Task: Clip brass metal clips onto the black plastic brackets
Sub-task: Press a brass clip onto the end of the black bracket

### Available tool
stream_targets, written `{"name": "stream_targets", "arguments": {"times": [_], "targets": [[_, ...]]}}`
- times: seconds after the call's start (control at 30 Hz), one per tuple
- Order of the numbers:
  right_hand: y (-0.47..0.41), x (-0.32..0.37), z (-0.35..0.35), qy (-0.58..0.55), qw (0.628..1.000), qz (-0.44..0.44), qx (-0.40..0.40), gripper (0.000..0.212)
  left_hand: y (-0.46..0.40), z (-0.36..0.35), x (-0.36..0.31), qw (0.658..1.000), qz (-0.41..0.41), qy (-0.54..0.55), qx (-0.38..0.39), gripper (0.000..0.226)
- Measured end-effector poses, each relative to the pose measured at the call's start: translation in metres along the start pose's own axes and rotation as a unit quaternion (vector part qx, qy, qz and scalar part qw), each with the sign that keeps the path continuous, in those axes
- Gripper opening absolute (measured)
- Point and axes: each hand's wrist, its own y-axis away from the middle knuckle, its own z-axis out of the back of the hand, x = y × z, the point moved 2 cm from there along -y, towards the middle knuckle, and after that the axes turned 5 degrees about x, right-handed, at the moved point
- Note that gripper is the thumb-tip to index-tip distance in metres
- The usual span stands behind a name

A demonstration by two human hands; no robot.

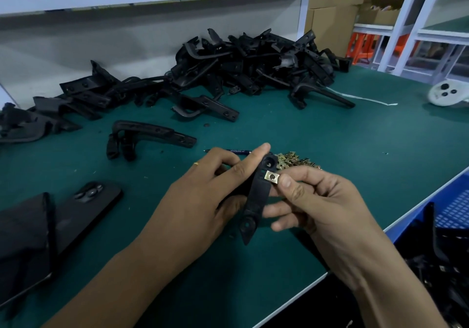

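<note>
My left hand [203, 195] grips a black plastic bracket [256, 198] held upright over the green mat, its round-holed ends at top and bottom. My right hand [312, 200] pinches a brass clip [271, 176] between thumb and fingers, with the clip pressed against the bracket's right edge near its upper hole. Just behind my hands lies a small heap of loose brass clips [294, 161]. A big pile of black brackets [253, 63] sits at the back of the bench, and one single bracket [149, 134] lies apart in front of it.
A pen [236, 151] lies behind my left hand. A dark phone and black pouch [50, 226] rest at the left. A blue crate [446, 251] with black parts stands off the bench's right edge. A white controller [446, 92] sits far right.
</note>
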Motion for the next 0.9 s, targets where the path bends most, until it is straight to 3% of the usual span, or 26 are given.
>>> {"name": "stream_targets", "arguments": {"times": [0.4,0.47,0.53,0.57,0.67,0.73,0.8,0.9], "targets": [[0.002,0.0,0.0,0.039,0.999,0.019,0.007,0.009,0.0,-0.009,0.005,0.999,-0.046,0.024,-0.006,0.076],[0.002,-0.002,-0.001,0.041,0.998,0.037,0.003,0.01,0.001,-0.015,0.01,0.999,-0.032,0.037,-0.006,0.063],[0.001,-0.004,-0.001,0.047,0.998,0.049,0.004,0.013,0.002,-0.019,0.014,0.992,-0.005,0.125,0.01,0.045],[0.001,-0.004,0.001,0.048,0.998,0.049,0.007,0.014,0.001,-0.017,0.015,0.989,0.0,0.146,0.013,0.048],[-0.003,-0.008,0.001,0.059,0.997,0.044,0.004,0.015,0.0,-0.01,0.018,0.998,-0.014,0.065,-0.015,0.077],[-0.006,-0.01,0.007,0.107,0.989,0.076,-0.063,0.018,-0.002,-0.007,0.027,0.997,0.032,0.051,-0.048,0.083],[-0.004,-0.006,0.025,0.252,0.942,0.122,-0.184,0.02,0.0,-0.005,0.035,0.994,0.075,0.026,-0.077,0.078],[0.003,0.005,0.057,0.485,0.813,0.131,-0.295,0.016,0.009,-0.002,0.049,0.99,0.124,-0.031,-0.065,0.068]]}}
